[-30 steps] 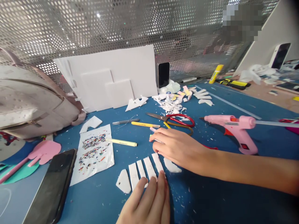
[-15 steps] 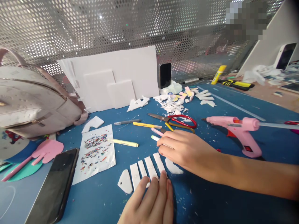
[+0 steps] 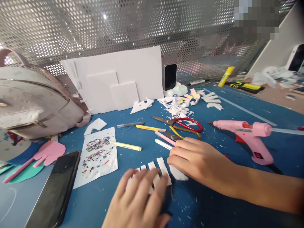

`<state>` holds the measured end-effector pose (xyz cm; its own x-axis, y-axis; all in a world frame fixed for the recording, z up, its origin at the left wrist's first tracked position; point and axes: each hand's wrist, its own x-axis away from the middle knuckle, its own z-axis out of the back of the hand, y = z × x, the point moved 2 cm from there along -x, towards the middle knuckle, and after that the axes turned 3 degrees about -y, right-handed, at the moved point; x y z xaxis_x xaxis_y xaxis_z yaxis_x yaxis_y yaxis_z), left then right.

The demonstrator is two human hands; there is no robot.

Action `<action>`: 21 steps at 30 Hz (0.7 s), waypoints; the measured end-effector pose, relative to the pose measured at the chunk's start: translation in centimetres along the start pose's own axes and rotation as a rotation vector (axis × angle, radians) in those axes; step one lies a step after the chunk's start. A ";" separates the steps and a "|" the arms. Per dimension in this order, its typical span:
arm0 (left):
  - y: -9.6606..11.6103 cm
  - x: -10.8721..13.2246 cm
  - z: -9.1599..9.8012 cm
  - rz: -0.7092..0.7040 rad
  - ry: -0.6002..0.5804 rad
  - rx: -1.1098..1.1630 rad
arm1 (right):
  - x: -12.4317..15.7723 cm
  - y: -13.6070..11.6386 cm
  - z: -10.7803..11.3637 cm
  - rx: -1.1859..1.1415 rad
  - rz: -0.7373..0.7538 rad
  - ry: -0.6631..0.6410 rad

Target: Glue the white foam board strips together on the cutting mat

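White foam-looking strips (image 3: 163, 170) lie side by side on the near middle of the blue counter (image 3: 95, 205). The left hand (image 3: 139, 199) has its grip loosely spread, fingers apart and bent over them (contact's hard to judge). The right hand (image 3: 199, 164) is half curled by a flat white piece (image 3: 178, 174); can't tell if that grip holds anything. Strips look matte, slim, straight-edged. Farther out: red-handled scissors (image 3: 171, 122), then crumbly white scraps (image 3: 177, 109).
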<state>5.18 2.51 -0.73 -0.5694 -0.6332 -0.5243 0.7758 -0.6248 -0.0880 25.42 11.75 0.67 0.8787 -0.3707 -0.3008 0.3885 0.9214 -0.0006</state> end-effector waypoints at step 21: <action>-6.2 2.6 -0.1 0.292 -0.282 0.240 | 0.4 1.0 -0.9 -0.086 -0.047 0.016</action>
<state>-1.08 4.74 -1.64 -0.4143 -0.8767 -0.2444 0.8486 -0.4692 0.2444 25.94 12.62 -0.33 0.8552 -0.4129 -0.3133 0.4039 0.9097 -0.0965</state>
